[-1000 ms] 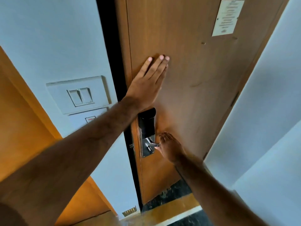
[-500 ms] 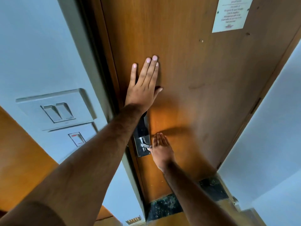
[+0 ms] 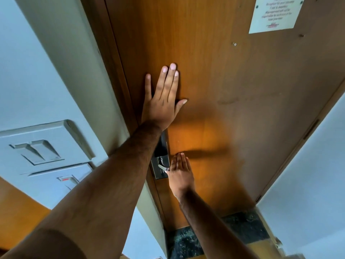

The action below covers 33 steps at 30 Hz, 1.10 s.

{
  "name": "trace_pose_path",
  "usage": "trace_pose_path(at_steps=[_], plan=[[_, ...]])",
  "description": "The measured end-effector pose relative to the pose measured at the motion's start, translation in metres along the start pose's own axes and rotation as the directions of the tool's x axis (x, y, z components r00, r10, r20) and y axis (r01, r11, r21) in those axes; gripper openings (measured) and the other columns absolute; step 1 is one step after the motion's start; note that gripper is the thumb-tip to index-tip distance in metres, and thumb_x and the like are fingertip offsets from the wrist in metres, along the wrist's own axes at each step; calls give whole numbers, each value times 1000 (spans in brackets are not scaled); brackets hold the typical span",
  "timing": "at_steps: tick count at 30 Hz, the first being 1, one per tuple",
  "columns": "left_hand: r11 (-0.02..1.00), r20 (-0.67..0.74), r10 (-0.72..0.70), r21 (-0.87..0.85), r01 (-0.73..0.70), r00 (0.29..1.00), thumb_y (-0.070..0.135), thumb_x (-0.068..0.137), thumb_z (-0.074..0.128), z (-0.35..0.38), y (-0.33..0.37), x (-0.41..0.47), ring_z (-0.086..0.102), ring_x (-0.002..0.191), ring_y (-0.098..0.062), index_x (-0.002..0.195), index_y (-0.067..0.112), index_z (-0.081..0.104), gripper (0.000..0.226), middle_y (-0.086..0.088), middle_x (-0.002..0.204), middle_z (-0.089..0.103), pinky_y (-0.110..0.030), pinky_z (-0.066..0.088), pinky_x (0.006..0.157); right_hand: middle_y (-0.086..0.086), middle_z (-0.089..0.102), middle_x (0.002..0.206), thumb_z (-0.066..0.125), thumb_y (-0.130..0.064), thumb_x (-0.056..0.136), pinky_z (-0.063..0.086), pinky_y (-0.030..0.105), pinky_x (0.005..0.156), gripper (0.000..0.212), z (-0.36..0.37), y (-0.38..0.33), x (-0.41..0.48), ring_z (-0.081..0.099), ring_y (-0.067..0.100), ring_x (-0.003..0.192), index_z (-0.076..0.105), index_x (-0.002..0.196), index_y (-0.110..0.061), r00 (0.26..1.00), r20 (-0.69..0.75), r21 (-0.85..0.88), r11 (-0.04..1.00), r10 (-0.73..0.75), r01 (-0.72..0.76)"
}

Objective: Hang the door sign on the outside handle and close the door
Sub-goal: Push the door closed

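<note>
Now both hands (left [image 3: 161,107], right [image 3: 180,172]) press flat on the door [image 3: 224,109].

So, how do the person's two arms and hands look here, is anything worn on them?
Both forearms are bare up to the frame edge: no sleeves, gloves, watch or bracelet show. The left hand has short, pale nails and no ring that I can see. The right hand also looks bare. The left forearm shows dark hair.

Brown wooden door [image 3: 214,109], flush in frame.

Left forearm [image 3: 130,165] hides most of the lock plate [image 3: 161,171].
</note>
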<state>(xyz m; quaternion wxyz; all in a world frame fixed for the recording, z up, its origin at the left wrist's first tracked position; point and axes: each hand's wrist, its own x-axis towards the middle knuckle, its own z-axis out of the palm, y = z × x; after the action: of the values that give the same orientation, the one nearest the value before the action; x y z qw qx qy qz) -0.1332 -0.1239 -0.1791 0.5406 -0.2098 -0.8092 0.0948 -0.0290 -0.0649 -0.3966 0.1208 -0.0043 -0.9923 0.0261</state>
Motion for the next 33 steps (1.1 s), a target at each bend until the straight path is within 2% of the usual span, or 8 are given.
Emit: trace_pose_path(at_steps=[5,9,13,18,21,25,30,33], plan=[[1000,4,-14,-7,14,1000,62,104,32,12,-2,5,32,153,-28,158,5,32,78,-11,166,31,-61,24,119,33,29,157,44,-35,107,21,50,123,66,0,-3,13,26,43,149,28,152,10,1000,18,16,1000,3,-3],[1000,-15,-26,11,27,1000,62,104,34,20,0,6,37,150,-29,156,6,38,77,-11,163,36,-62,28,118,34,36,153,53,-32,103,28,51,120,65,5,-3,17,34,43,145,35,148,11,999,-23,39,999,24,-23],[999,8,-21,26,21,1000,62,104,33,19,0,6,37,151,-29,156,6,37,77,-11,164,36,-62,26,118,32,21,160,43,-23,105,16,50,124,64,7,0,16,21,42,150,19,155,8,999,36,-6,1000,-30,30],[1000,101,-12,14,11,995,63,104,29,13,-1,6,27,155,-30,160,6,26,80,-11,168,25,-62,19,120,29,33,156,60,-19,101,24,44,122,64,-9,21,19,34,37,146,31,152,7,993,-7,9,993,-120,120],[1000,202,-2,-30,9,979,66,103,23,4,-1,6,14,158,-29,163,7,15,84,-10,171,11,-60,8,123,26,25,161,53,-40,103,19,44,124,75,-30,50,18,25,36,150,24,155,5,980,-16,-15,980,-199,198],[1000,346,5,-19,2,938,72,98,13,-21,-1,8,-4,159,-29,163,6,3,93,-11,172,-7,-61,4,125,22,21,164,45,-58,100,16,45,125,85,-88,90,18,19,34,152,22,157,2,988,-57,-47,989,-146,144],[996,509,3,-78,42,861,78,93,8,-60,-1,16,-17,158,-27,163,9,-5,99,-8,169,-22,-57,1,125,29,55,141,55,-53,95,41,51,110,76,-173,128,24,52,40,133,54,138,10,971,-234,-77,996,-53,36],[976,601,28,-190,109,799,77,94,10,-83,-8,25,-18,157,-23,163,11,-6,98,-4,167,-28,-51,4,127,30,58,137,46,-56,95,43,51,109,77,-216,146,22,54,41,131,57,134,10,955,-290,-121,992,-68,34]])
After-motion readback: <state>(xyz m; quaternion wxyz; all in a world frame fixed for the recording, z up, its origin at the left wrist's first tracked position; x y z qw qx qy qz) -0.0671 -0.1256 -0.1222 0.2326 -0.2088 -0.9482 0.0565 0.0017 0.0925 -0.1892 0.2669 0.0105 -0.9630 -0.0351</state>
